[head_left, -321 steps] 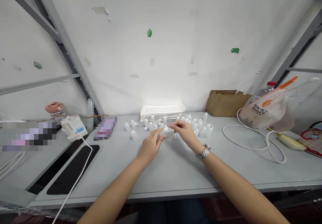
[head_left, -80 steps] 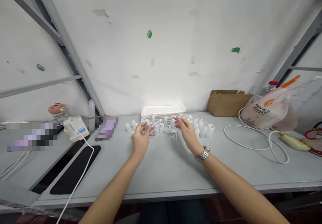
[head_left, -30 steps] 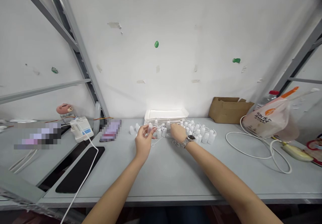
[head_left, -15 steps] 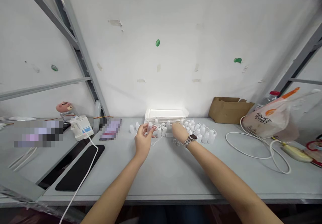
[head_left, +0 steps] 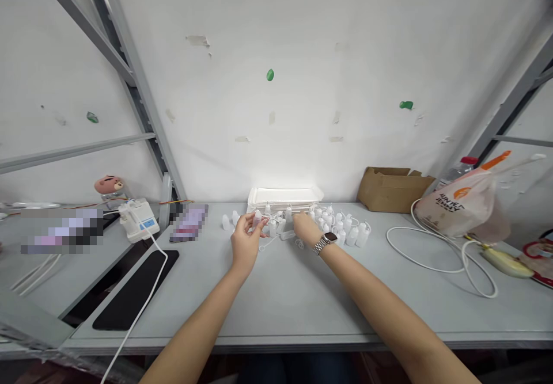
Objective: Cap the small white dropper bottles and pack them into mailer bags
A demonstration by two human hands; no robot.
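- Your left hand (head_left: pixel 246 240) is raised just off the table (head_left: pixel 276 297), with finger and thumb pinched around a small white plastic bottle (head_left: pixel 258 219). A thin white cord loop (head_left: pixel 265 244) hangs below it.
- Your right hand (head_left: pixel 306 228) sits low among the bottles, well apart from the left. Its fingers are hidden from this view, so you can't tell whether it's closed on anything. A steel wristwatch (head_left: pixel 325 243) shows on that wrist.
- Between your hands, a white bottle (head_left: pixel 287 235) lies on its side, and small cord loops (head_left: pixel 299 244) lie on the table just beside your right hand.
- As things lie now, most of the white bottles (head_left: pixel 341 223) stand bunched to the right of your right hand, many with cords looped at their necks. Two more bottles (head_left: pixel 228 221) sit apart, to the left of your left hand.
- A stack of white foam trays (head_left: pixel 283 196) stands against the wall just behind the bottles.
- Farther right are a cardboard box (head_left: pixel 391 191), a printed plastic bag (head_left: pixel 464 202) and a coiled white cable (head_left: pixel 423 266). To the left are a white device (head_left: pixel 138 220) with a blue display, a black mat (head_left: pixel 133 289) and a pink toy head (head_left: pixel 108 183).
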